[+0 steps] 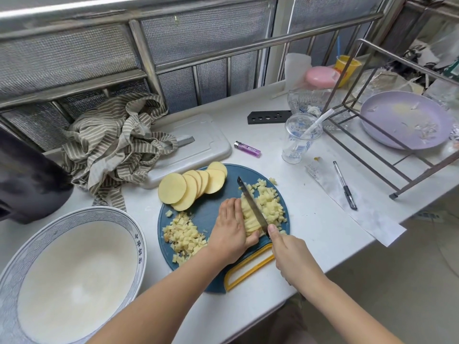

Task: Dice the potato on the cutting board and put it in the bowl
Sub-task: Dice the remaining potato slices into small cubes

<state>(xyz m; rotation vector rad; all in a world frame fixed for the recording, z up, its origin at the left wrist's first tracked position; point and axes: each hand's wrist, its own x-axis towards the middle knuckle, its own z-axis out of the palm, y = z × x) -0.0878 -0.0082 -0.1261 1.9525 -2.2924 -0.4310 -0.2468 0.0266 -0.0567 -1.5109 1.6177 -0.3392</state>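
Observation:
A round blue cutting board with a yellow-rimmed handle lies on the white counter. Fanned potato slices lie at its far left. One pile of diced potato sits at the near left, another at the right. My left hand holds a bundle of potato strips down with curled fingers. My right hand grips the knife, forefinger along its spine, and the blade rests on the strips. A large white bowl with a blue patterned rim stands to the left, nothing in it.
A striped cloth and a white board lie behind the cutting board. A purple lighter, plastic cup, pen and paper strip sit to the right. Further right, a metal rack straddles a lilac plate.

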